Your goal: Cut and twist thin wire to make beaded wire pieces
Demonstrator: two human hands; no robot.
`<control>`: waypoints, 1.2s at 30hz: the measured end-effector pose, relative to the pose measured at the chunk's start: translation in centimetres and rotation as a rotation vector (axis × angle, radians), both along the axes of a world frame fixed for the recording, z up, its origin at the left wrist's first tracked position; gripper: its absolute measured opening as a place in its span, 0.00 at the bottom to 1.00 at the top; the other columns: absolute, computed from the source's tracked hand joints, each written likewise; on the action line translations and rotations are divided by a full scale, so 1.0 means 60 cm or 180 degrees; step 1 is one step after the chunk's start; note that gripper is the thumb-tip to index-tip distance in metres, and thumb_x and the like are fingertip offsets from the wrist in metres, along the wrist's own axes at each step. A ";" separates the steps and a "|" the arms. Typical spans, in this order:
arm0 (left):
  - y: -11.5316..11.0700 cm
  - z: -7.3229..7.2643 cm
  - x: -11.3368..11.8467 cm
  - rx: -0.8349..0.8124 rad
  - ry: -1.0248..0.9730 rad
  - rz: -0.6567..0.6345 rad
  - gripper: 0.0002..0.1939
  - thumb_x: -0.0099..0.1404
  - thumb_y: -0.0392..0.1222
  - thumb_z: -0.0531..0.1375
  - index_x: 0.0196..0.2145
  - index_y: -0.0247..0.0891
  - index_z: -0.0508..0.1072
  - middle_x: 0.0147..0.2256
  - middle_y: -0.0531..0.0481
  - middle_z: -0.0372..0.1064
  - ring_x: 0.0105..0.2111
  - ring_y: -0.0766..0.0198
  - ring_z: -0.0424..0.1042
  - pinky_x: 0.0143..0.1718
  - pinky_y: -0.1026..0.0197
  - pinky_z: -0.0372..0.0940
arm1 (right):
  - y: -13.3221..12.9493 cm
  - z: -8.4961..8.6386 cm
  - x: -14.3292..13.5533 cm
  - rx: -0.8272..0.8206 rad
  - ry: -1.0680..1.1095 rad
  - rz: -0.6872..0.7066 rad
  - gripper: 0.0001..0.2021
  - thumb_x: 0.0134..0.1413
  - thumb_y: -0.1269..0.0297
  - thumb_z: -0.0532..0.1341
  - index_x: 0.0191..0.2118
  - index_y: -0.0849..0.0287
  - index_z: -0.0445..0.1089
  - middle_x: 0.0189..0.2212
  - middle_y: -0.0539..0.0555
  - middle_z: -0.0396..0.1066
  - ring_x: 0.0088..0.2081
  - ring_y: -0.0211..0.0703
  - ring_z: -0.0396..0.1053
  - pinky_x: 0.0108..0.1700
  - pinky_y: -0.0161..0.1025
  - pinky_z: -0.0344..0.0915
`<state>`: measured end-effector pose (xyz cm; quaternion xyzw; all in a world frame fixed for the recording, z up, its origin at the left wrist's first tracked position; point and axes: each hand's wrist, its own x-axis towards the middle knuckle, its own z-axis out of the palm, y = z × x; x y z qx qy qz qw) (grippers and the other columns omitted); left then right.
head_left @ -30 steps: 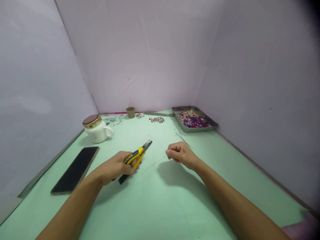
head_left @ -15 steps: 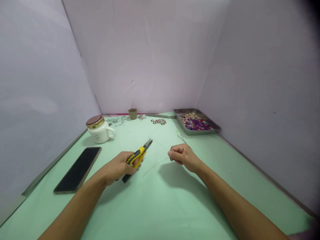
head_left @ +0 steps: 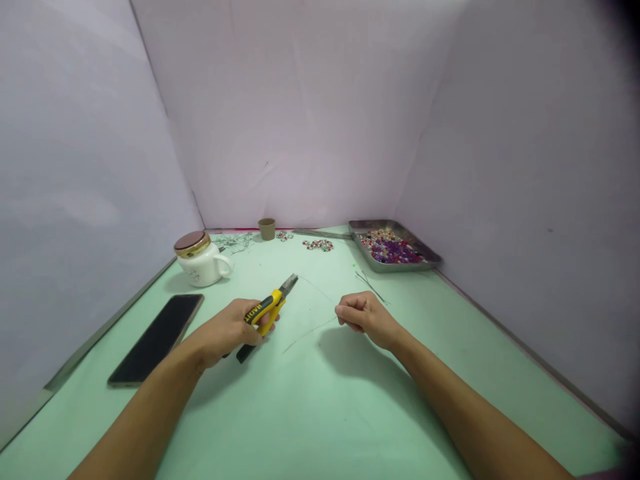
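One dark phone (head_left: 157,341) is laid flat at the left of the green tabletop (head_left: 320,420). Yellow-and-black pliers (head_left: 271,303) are clamped in the grip of the left hand (head_left: 226,330), their long axis slanted away and rightward. From beside their tips a thin wire (head_left: 317,287) is stretched nearward and right to the right hand (head_left: 369,317), the closer of the two, by whose grip, fingers together, it is pinched; the wire is thus placed leftward of that grip. A second faint line (head_left: 310,332) below could be more wire or shadow. Farther right, beads (head_left: 393,251) are held in a metal tray (head_left: 403,267).

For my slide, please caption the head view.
Left hand grips yellow pliers; right hand pinches thin wire over green table.
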<state>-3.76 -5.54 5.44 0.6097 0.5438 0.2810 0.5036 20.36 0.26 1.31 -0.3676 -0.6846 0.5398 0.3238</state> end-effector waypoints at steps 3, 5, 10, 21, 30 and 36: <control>-0.005 0.002 0.009 -0.0032 0.0063 -0.0244 0.08 0.41 0.30 0.52 0.21 0.38 0.55 0.24 0.56 0.55 0.24 0.67 0.55 0.26 0.64 0.49 | 0.000 -0.002 -0.001 -0.0120 0.0210 0.0056 0.12 0.43 0.63 0.56 0.16 0.62 0.62 0.09 0.43 0.50 0.14 0.28 0.44 0.18 0.32 0.40; -0.008 0.003 0.016 -0.0025 0.0099 -0.0347 0.07 0.42 0.31 0.52 0.21 0.38 0.55 0.22 0.57 0.52 0.22 0.69 0.51 0.24 0.65 0.46 | -0.002 -0.002 -0.002 -0.0257 0.0357 0.0118 0.12 0.43 0.62 0.57 0.16 0.62 0.61 0.08 0.43 0.49 0.14 0.28 0.43 0.18 0.32 0.39; -0.010 -0.001 0.022 0.0098 0.0216 -0.0399 0.06 0.43 0.31 0.51 0.21 0.37 0.56 0.22 0.57 0.50 0.21 0.70 0.47 0.21 0.65 0.43 | -0.004 -0.003 -0.007 -0.0544 0.0582 0.0230 0.12 0.43 0.62 0.57 0.16 0.62 0.61 0.08 0.43 0.50 0.14 0.28 0.42 0.18 0.32 0.38; -0.006 -0.010 0.021 0.0189 0.0273 -0.0083 0.04 0.43 0.32 0.52 0.20 0.36 0.59 0.25 0.55 0.58 0.22 0.70 0.53 0.23 0.65 0.48 | -0.009 -0.011 -0.017 -0.0842 0.0830 0.0181 0.12 0.43 0.61 0.57 0.17 0.62 0.60 0.07 0.42 0.48 0.12 0.27 0.39 0.17 0.32 0.36; 0.002 -0.002 -0.001 0.0078 -0.0095 0.0020 0.08 0.44 0.31 0.53 0.23 0.38 0.56 0.30 0.52 0.59 0.33 0.61 0.60 0.33 0.59 0.54 | -0.003 -0.010 -0.011 -0.0823 0.0915 0.0071 0.11 0.42 0.62 0.57 0.16 0.62 0.60 0.07 0.42 0.48 0.12 0.28 0.40 0.17 0.32 0.35; -0.001 -0.001 0.002 0.0159 0.0179 0.0005 0.06 0.44 0.31 0.52 0.22 0.38 0.57 0.27 0.53 0.60 0.27 0.66 0.59 0.28 0.62 0.54 | -0.004 -0.010 -0.011 -0.0806 0.0846 0.0116 0.11 0.42 0.61 0.57 0.17 0.62 0.61 0.07 0.42 0.48 0.12 0.28 0.40 0.17 0.32 0.36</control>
